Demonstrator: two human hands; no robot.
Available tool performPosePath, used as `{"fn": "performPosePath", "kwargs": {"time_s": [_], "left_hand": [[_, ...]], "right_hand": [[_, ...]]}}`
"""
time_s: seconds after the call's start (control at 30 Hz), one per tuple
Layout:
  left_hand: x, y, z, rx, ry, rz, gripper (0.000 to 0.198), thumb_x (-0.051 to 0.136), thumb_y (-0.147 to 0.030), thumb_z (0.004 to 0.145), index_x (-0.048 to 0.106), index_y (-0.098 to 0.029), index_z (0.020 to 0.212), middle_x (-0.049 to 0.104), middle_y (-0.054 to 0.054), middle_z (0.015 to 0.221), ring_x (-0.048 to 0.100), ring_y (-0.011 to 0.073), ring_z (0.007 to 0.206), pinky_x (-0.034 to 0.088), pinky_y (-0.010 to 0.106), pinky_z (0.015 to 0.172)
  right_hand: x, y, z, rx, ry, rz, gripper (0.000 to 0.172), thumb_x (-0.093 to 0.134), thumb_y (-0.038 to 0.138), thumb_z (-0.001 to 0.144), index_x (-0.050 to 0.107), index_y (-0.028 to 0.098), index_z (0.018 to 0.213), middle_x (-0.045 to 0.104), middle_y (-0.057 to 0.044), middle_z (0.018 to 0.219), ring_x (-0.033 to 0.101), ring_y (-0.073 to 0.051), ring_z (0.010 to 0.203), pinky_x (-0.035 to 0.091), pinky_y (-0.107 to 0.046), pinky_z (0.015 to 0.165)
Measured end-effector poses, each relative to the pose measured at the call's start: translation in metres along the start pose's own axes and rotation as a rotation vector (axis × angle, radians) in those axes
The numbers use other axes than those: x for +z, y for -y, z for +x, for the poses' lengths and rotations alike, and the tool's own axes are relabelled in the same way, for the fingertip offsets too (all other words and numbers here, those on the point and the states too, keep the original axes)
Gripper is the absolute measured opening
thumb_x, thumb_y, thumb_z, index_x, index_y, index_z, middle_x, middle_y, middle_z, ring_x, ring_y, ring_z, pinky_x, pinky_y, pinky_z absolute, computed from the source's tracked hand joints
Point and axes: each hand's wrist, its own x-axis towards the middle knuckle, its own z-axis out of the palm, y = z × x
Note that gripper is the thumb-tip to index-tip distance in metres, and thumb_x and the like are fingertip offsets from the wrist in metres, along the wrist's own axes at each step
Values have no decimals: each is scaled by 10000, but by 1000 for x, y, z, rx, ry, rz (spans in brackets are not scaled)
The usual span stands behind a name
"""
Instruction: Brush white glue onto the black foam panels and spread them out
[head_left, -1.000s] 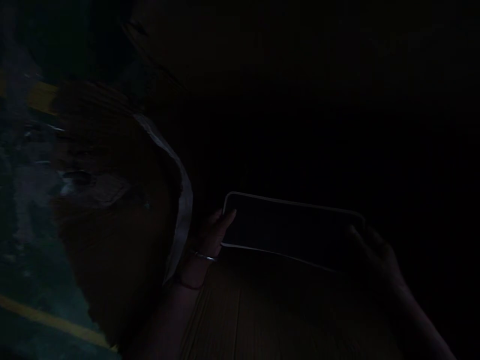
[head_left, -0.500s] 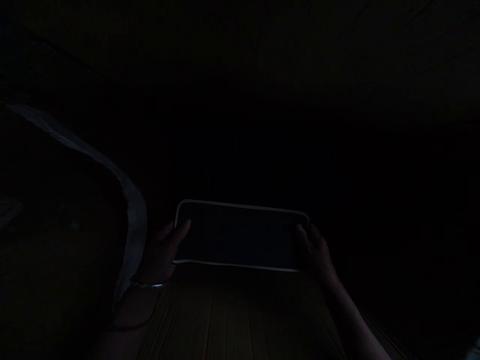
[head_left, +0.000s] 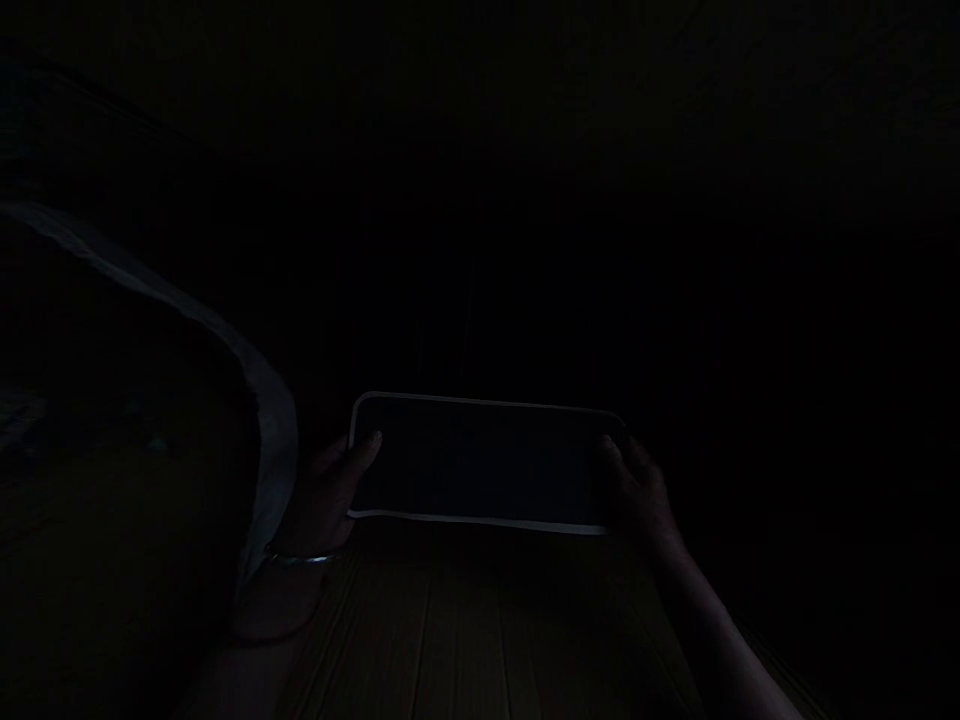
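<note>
The scene is very dark. A flat dark rectangle with a pale rim and rounded corners is held level between both hands; whether it is a tray, a tablet or something else I cannot tell. My left hand grips its left end, thumb on the top face and fingers behind the edge. A shiny bangle and a thin red band circle that wrist. Around the right end, my right hand is closed, its thumb also lying on the face. Nothing can be made out on the dark surface.
Below the rectangle, brownish boards with lengthwise seams show faintly. To the left, a curved pale edge runs from the upper left down to my left wrist. Beyond it lies a dim brownish area with a small pale patch.
The rectangle and both hands have risen slightly in the view, and its right end has shifted a little to the right. The grip of both hands stays the same.
</note>
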Motion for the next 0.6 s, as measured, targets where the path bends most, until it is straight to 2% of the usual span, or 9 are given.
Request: {"fn": "performPosePath", "kwargs": {"time_s": [0.1,0.2,0.43,0.6], "left_hand": [[10,0,-2,-32,-36,8,315,771,-188,526,662,-175,821,670,36,765,621,241,864,510,250,665],[15,4,0,-38,-76,-14,313,742,-283,584,652,-170,861,660,28,694,631,223,738,505,282,615],[12,9,4,-59,-95,-49,334,757,-319,566,654,-174,849,657,18,662,601,161,567,473,240,500],[10,9,5,-63,-110,-36,379,766,-344,543,660,-166,861,666,31,666,618,186,603,470,239,494]], "right_hand": [[0,3,0,55,42,17,569,596,601,632,584,166,998,650,-90,946,607,-264,858,501,-332,651],[0,5,2,50,71,9,551,597,581,652,593,174,1021,655,-87,954,609,-259,870,503,-345,689],[1,3,5,-29,66,-72,530,602,560,664,595,193,1046,618,-86,1082,560,-252,1009,464,-366,840],[1,6,4,-22,82,-39,527,599,555,668,594,196,1054,641,-78,1025,586,-258,957,488,-365,789]]}}
